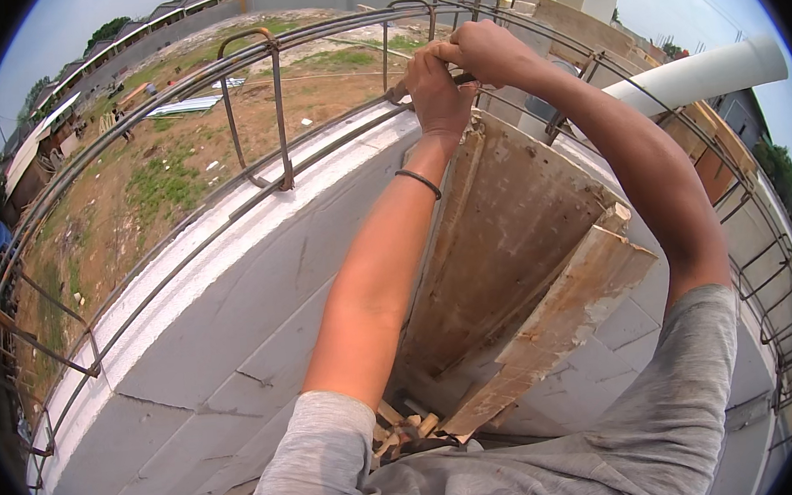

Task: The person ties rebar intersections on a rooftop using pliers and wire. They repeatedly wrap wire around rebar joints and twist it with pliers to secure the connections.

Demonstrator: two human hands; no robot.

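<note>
Both hands are raised at the corner of a steel reinforcing-bar cage along the top of a block wall. The fingers of my left hand are closed around a dark steel bar, and a black band circles that wrist. Just above and to the right, my right hand is bent over the left fingers, touching or nearly touching them. What the right fingers hold is hidden. Below the hands, a worn brown formwork panel stands in the wall's inner corner.
A ragged-edged board leans beside the panel. Wood offcuts lie low in the corner. At right, a white plastic pipe slants across the cage. Outside, an earth-and-grass yard lies well below the wall top.
</note>
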